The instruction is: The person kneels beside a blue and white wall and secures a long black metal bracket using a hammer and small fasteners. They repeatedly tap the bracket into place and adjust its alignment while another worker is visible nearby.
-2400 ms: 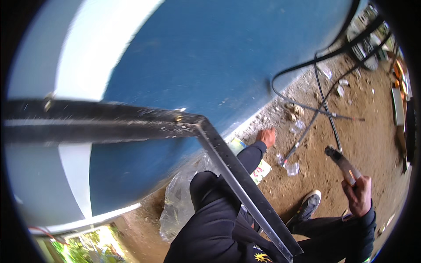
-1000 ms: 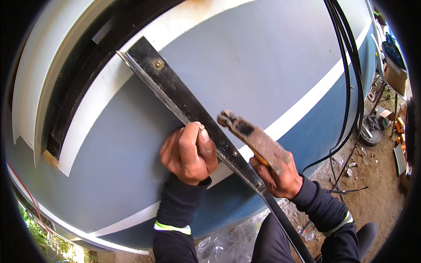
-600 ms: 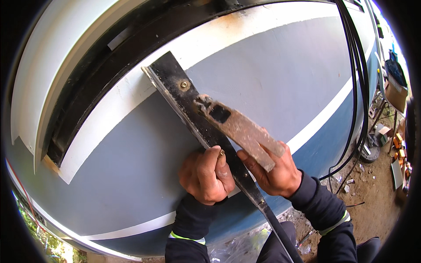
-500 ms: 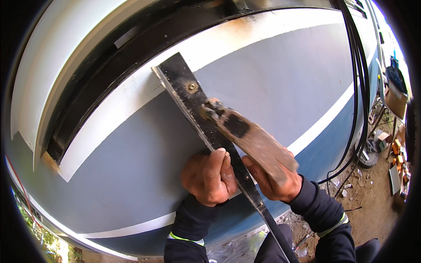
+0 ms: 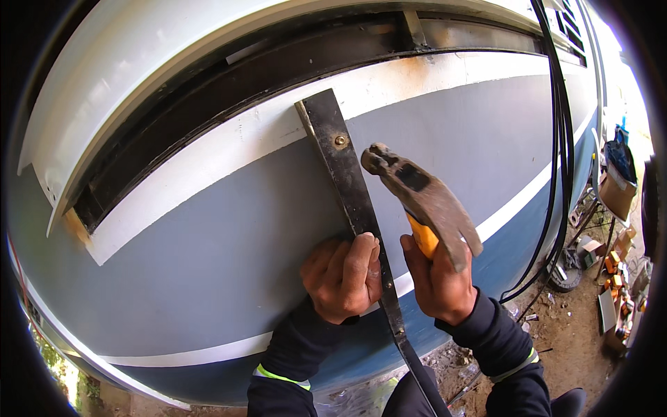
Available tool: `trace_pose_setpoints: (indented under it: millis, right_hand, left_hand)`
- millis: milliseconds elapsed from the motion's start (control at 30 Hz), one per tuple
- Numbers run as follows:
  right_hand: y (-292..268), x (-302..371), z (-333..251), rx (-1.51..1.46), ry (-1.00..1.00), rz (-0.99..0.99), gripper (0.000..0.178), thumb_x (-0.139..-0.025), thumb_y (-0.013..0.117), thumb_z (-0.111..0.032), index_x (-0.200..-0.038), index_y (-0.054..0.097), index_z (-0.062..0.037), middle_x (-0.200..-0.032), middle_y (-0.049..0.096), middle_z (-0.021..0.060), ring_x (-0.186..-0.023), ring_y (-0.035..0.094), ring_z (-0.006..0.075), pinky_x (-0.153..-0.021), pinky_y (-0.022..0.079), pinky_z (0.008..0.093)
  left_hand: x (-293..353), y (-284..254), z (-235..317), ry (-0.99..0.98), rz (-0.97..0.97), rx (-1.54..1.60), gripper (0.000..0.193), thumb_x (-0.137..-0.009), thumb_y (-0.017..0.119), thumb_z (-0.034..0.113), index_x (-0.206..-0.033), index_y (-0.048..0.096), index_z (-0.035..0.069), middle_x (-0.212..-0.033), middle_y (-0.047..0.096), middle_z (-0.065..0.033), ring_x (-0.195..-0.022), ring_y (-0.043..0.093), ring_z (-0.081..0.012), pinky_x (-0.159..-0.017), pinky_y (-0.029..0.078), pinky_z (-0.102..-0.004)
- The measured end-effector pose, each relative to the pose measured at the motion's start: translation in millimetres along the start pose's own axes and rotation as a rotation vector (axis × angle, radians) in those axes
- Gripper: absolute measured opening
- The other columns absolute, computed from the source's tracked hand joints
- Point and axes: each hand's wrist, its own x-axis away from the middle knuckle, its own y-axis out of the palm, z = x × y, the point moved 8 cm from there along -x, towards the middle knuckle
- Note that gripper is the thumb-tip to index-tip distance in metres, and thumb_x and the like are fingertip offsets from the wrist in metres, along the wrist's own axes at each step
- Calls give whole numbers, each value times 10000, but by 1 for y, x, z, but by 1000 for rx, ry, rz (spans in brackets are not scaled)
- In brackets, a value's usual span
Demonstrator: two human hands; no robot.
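Observation:
My left hand (image 5: 342, 278) is closed on the edge of a long black metal bar (image 5: 347, 181), fingers pinched against its left side. The bar runs from the white band of the panel down past my leg, with a bolt (image 5: 340, 141) near its upper end. In my right hand (image 5: 445, 281) is a claw hammer (image 5: 434, 198), gripped by its yellow handle, most of which the hand and head hide. Its rusty head sits to the right of the bar, with a gap between the striking face and the metal.
Behind the bar stretches a curved grey and blue panel (image 5: 229, 278) with white stripes, below a dark slot (image 5: 278, 76) and a white flap (image 5: 90, 118). Black cables (image 5: 561, 139) hang at the right. Boxes and orange items (image 5: 615, 278) lie on the dirt ground (image 5: 556, 361).
The hammer head has come away from the bar to the right, and its yellow handle now shows. My left hand keeps its grip. The whole view has shifted a little.

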Motion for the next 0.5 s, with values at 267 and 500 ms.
trace_pose_setpoints:
  millis: [267, 500]
  right_hand:
    - [0, 2, -5, 46, 2, -37, 324, -894, 643, 45, -1182, 495, 39, -820, 600, 266, -684, 622, 502, -592, 501, 499]
    - [13, 2, 11, -17, 231, -121, 313, -899, 656, 23, -1154, 475, 33, -780, 595, 272, -694, 622, 514, -583, 484, 529]
  left_hand:
    - [2, 0, -2, -13, -22, 0, 143, -965, 679, 12, -1100, 654, -28, -815, 718, -132, -656, 704, -304, -612, 577, -372]
    - [2, 2, -2, 6, -14, -11, 148, -971, 688, 23, -1105, 657, -31, -840, 724, -134, -670, 714, -298, -619, 586, -373]
